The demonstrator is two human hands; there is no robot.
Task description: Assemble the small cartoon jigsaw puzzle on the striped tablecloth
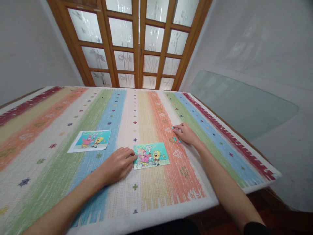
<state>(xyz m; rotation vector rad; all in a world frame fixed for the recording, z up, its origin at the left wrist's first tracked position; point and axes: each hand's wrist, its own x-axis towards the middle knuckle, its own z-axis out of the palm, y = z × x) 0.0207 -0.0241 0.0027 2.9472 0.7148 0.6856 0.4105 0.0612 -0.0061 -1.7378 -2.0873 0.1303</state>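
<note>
A partly assembled jigsaw puzzle (155, 156) of cartoon figures on a teal ground lies flat on the table, with gaps on its left side. Curled and closed, my left hand (118, 164) rests against the puzzle's left edge, fingertips on its border. To the right, the thumb and forefinger of my right hand (185, 133) pinch a small teal puzzle piece (172, 128). A few loose puzzle pieces (176, 140) lie on the cloth just below that hand. Left of the puzzle sits a paper picture (91, 140) of the same scene.
A striped, multicoloured tablecloth (151, 192) covers the table, whose front edge is close to my body. Beyond the far edge stand wooden doors (139, 49) with frosted panes. A pale glass panel (234, 94) is at the right, by the wall.
</note>
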